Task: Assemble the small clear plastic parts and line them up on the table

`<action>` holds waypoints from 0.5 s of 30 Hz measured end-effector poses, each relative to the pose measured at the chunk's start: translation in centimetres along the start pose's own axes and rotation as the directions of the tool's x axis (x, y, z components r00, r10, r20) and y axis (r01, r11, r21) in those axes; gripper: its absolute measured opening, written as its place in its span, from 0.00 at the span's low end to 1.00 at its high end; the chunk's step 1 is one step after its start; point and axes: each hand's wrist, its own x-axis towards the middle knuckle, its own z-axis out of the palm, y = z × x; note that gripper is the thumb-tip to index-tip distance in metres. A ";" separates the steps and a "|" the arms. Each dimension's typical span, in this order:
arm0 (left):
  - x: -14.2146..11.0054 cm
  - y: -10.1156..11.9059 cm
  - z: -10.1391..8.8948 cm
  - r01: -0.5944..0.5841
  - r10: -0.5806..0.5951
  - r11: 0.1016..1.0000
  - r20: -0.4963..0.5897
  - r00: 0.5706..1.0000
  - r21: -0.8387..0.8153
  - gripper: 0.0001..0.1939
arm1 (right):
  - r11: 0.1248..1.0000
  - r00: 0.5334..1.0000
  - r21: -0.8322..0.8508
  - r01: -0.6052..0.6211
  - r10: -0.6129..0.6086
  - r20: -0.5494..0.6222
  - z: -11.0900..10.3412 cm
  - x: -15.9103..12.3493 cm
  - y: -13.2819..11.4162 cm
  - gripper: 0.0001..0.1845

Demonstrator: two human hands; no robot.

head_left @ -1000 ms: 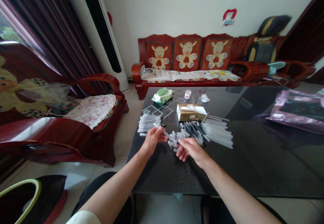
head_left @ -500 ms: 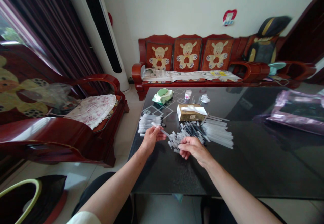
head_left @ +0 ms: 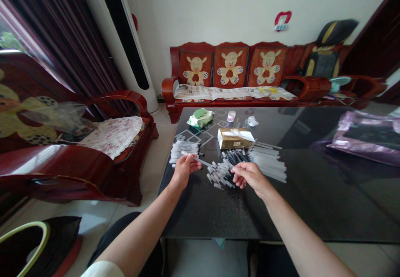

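Note:
My left hand is closed around a slim whitish pen, held slanting above the table. Just behind that hand lies a row of pens, whitish with dark ends. My right hand has its thumb and fingers pinched together; whether anything is between them is too small to see. Beside its fingertips spreads a heap of short frosted pen caps. Dark pen parts lie behind the caps, partly hidden by my right hand. Long clear pen barrels are stacked to its right.
A tissue box stands behind the pen parts. Farther back are a green wipes pack, a small white cup and crumpled tissue. A shiny purple bag lies at the right of the dark table.
My right hand has moved to the right, from the frosted caps towards the dark parts. My left hand has shifted slightly left with the pen.

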 end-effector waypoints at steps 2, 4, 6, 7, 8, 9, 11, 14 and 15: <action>0.0 0.0 0.0 0.004 -0.004 1.000 -0.001 1.000 -0.001 0.12 | 0.992 0.996 -0.129 0.008 -0.020 -0.092 -0.5 0.4 0.5 0.13; 0.0 0.0 0.0 0.006 -0.006 1.000 0.003 1.000 -0.004 0.12 | 0.955 0.986 -0.296 0.025 -0.072 -0.148 -0.7 0.8 1.2 0.10; -0.1 -0.1 0.1 0.006 -0.006 1.000 0.009 1.000 -0.003 0.13 | 0.892 0.980 -0.449 0.046 -0.127 -0.152 -0.6 1.0 1.7 0.08; -0.1 -0.1 0.1 0.007 -0.007 1.000 0.011 1.000 0.000 0.13 | 0.857 0.978 -0.512 0.059 -0.152 -0.142 -0.5 1.0 1.8 0.07; -0.2 -0.1 0.1 0.007 -0.007 1.000 0.013 1.000 0.003 0.13 | 0.824 0.976 -0.562 0.071 -0.173 -0.131 -0.2 1.0 1.9 0.07; -0.2 -0.1 0.1 0.007 -0.008 1.000 0.012 1.000 0.005 0.13 | 0.793 0.974 -0.603 0.080 -0.190 -0.121 0.1 1.0 1.9 0.07; -0.3 -0.1 0.2 0.009 -0.010 1.000 0.013 1.000 0.011 0.14 | 0.742 0.971 -0.664 0.090 -0.213 -0.105 0.8 0.9 1.8 0.06; -0.3 -0.3 0.2 0.011 -0.011 1.000 0.017 1.000 0.019 0.14 | 0.698 0.971 -0.711 0.090 -0.222 -0.094 1.7 0.9 1.6 0.06; -0.3 -0.3 0.2 0.013 -0.013 1.000 0.018 1.000 0.021 0.14 | 0.691 0.971 -0.717 0.090 -0.222 -0.092 1.9 0.9 1.6 0.07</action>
